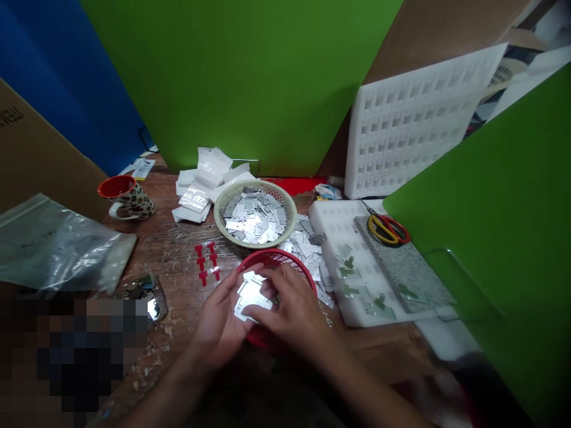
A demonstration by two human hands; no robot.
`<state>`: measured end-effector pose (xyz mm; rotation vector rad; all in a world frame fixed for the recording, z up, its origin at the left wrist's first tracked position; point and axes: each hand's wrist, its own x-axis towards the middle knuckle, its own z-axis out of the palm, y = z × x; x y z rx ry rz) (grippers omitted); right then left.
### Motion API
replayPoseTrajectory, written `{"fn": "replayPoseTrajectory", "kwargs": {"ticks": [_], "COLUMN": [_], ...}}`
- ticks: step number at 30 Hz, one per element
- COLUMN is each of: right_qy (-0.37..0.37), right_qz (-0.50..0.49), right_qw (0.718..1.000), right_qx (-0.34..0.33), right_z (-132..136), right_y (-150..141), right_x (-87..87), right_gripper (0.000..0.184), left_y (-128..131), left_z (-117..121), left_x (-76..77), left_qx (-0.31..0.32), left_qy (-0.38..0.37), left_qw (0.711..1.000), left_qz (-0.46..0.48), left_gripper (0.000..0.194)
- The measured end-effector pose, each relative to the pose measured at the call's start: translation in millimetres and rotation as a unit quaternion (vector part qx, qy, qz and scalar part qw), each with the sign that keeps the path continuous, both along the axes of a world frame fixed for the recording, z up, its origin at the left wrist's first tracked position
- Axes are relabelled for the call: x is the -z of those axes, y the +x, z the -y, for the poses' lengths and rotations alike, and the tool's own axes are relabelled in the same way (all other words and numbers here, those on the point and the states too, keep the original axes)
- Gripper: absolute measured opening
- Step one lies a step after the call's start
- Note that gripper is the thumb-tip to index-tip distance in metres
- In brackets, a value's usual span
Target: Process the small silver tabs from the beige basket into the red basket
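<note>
My left hand (218, 324) cups a small stack of shiny metal plates (250, 295) just above a red basket (276, 260). My right hand (292, 306) lies over the same stack, its fingers pinching the plates from the right. Both hands hover at the near edge of the red basket. Behind it stands a beige basket (255, 215) heaped with several more metal plates. More plates (307, 246) lie spilled on the table between the two baskets and the white tray.
Red T-shaped tabs (207, 261) lie left of the red basket. A mug (127, 196), white packets (200, 184), a plastic bag (49, 244), a white foam tray (339, 223) with a stone slab and scissors (387, 229), an upright white grid tray (414, 125) and green panels (504, 220) surround the wooden table.
</note>
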<state>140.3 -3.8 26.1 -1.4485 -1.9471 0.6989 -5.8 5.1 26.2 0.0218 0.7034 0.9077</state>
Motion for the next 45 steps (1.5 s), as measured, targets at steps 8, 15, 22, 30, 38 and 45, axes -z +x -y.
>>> {"fn": "replayPoseTrajectory", "kwargs": {"ticks": [8, 15, 22, 30, 38, 45], "right_qy": [-0.148, -0.173, -0.047, -0.151, -0.246, -0.084], "right_qz": [-0.207, -0.373, -0.253, -0.296, -0.369, -0.169], "right_qw": [0.966, 0.907, 0.966, 0.943, 0.895, 0.981], "right_qx": [0.051, 0.090, -0.036, -0.001, 0.039, 0.039], "right_z": [-9, -10, 2, 8, 10, 9], "right_y": [3, 30, 59, 52, 40, 53], "right_x": [9.3, 4.8, 10.5, 18.3, 23.5, 14.2], "right_gripper": [0.013, 0.018, 0.008, 0.007, 0.016, 0.011], "left_y": [-4, -6, -9, -6, -5, -7], "left_z": [4, 5, 1, 1, 1, -2], "left_x": [6.8, 10.1, 10.5, 10.0, 10.9, 17.1], "left_qx": [0.022, 0.047, 0.030, 0.012, 0.005, -0.042], "left_qy": [0.007, 0.023, 0.042, 0.061, 0.055, 0.055], "left_qw": [1.000, 0.997, 0.994, 0.991, 0.991, 0.990], "left_qz": [-0.014, -0.063, -0.098, -0.122, -0.125, -0.120], "left_gripper": [0.042, 0.042, 0.039, 0.048, 0.047, 0.048]}}
